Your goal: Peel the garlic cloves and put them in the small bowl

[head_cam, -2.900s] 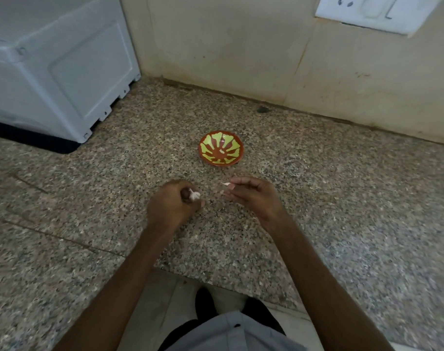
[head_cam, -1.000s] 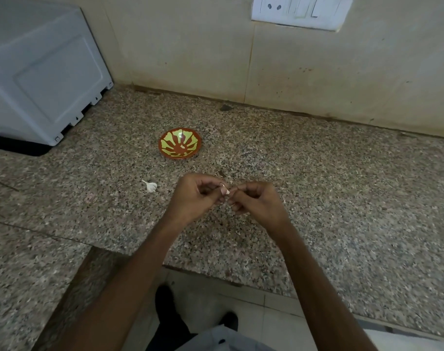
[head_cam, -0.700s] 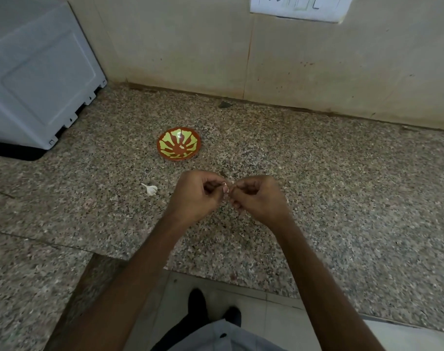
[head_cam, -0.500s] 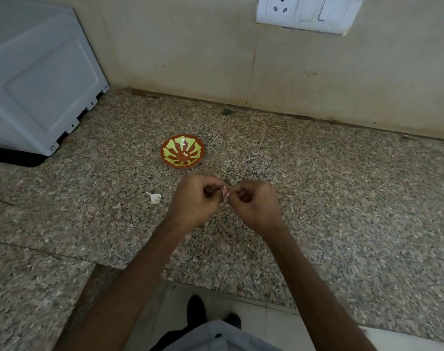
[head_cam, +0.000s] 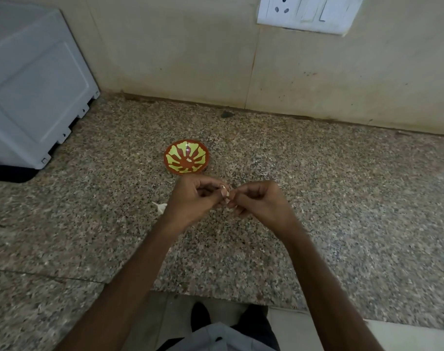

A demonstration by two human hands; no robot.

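Two hands meet over the speckled stone surface (head_cam: 347,198), just in front of the one bowl (head_cam: 186,160). The left hand (head_cam: 190,200) has its fingers curled and pinches one pale clove (head_cam: 225,192) at the fingertips. The right hand (head_cam: 262,202), also curled, pinches the same clove from the other side, so the two hands' fingertips touch around it. The clove is held above the surface, near the bowl's front rim and not in it. How much skin is on the clove is too small to tell.

The bowl is small and round, red-brown with a yellow-green pattern, and stands upright on the surface. A pale spot shows at its centre; whether that is garlic or a glint cannot be told.

One more white garlic piece (head_cam: 160,206) lies on the surface just left of the left hand, partly hidden by it.

One white appliance (head_cam: 31,92) stands at the far left of the surface. One white switch plate (head_cam: 308,12) sits on the wall (head_cam: 177,54) behind. At the bottom edge, a grey garment and dark shoes show below the surface's front edge.
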